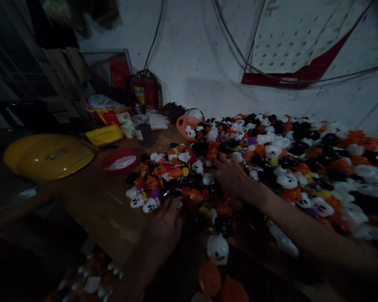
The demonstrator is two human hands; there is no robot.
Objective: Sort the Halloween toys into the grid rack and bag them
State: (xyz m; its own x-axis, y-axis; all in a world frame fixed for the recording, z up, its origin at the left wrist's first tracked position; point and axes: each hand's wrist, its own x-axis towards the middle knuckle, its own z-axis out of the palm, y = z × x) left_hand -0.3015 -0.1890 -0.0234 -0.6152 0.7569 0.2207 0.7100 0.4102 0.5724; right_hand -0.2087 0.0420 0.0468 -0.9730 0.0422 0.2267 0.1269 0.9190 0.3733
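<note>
A wide heap of small plastic Halloween figures (286,179) in white, orange and black covers the table. My right hand (231,176) reaches into the heap from the right, its fingers apart over an orange figure (212,154) and touching the pieces. My left hand (165,222) lies lower, at the near edge of the heap, fingers loosely bent and apart beside black pieces. To its left rest white skull-faced figures (150,205). A white ghost-faced piece (218,249) and an orange one (209,278) show below the hands. Dim light hides the fingertips partly.
A red bowl (107,164) with something white in it stands left of the heap. Beyond are a yellow helmet-like object (50,157), a yellow container (104,135), a cup of dark liquid (143,131) and a pink scoop (183,124). A fire extinguisher (148,90) stands by the wall.
</note>
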